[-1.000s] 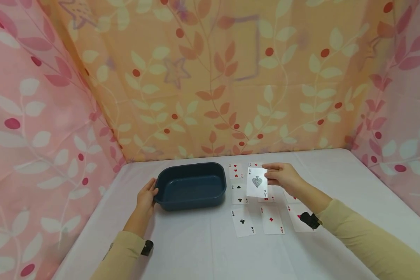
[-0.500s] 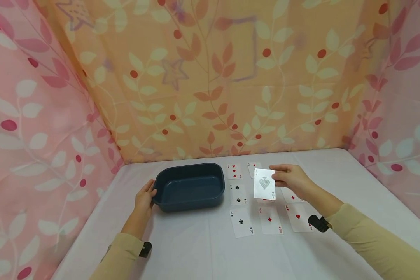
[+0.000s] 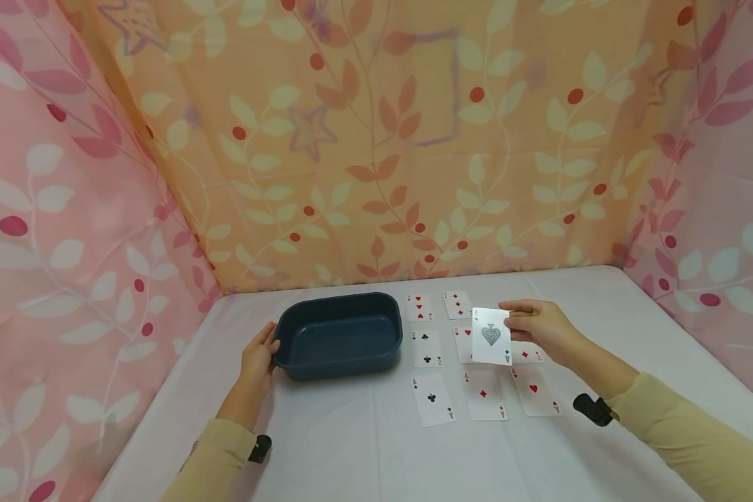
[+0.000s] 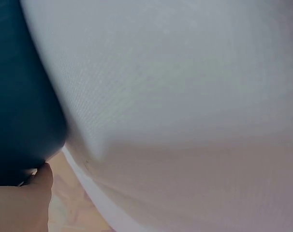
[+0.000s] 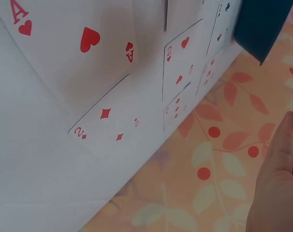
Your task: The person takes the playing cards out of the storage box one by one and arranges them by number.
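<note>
My right hand (image 3: 544, 328) pinches an ace of spades (image 3: 491, 336) by its right edge, holding it face up above the laid-out cards. Beneath it, a two of hearts (image 3: 462, 337) is partly covered, and a two of diamonds (image 3: 530, 355) lies just to the right. In the right wrist view the thumb (image 5: 277, 169) shows, but the held card does not. My left hand (image 3: 259, 357) grips the left end of a dark blue rectangular tub (image 3: 345, 362). The tub has nothing inside. In the left wrist view, my thumb (image 4: 42, 181) is against the tub's wall (image 4: 25, 96).
Face-up cards lie in rows right of the tub: ace of clubs (image 3: 433, 408), ace of diamonds (image 3: 484, 404), ace of hearts (image 3: 535, 401), two of clubs (image 3: 427, 348), three of hearts (image 3: 420, 307), three of diamonds (image 3: 455, 304). A white cloth covers the table (image 3: 351, 439); patterned curtains (image 3: 376, 174) surround it.
My right hand has moved right and slightly nearer with the ace of spades, uncovering the three of diamonds and part of the two of hearts. My left hand and the tub stay in place.
</note>
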{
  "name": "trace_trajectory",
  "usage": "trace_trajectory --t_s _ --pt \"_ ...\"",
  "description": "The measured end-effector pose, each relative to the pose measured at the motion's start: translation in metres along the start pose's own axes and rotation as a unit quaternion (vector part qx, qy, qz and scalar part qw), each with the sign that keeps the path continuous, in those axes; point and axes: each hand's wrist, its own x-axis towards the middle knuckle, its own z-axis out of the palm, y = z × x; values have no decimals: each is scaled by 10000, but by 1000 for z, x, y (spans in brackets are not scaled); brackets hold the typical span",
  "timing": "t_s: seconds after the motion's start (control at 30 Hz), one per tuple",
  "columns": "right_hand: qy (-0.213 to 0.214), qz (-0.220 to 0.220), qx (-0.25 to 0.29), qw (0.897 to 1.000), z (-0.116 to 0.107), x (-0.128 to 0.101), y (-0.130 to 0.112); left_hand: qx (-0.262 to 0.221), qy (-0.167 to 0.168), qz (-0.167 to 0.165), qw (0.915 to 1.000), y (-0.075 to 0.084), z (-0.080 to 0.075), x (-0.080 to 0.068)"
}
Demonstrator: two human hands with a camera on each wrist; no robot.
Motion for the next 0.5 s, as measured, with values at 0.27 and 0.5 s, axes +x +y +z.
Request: trace_trajectory --t_s 0.27,0.5 --pt "11 50 -61 10000 -10 -5 6 -2 32 -9 10000 0 1 0" --pt "96 90 -235 9996 -19 -11 10 -12 5 2 10000 0 0 -1"
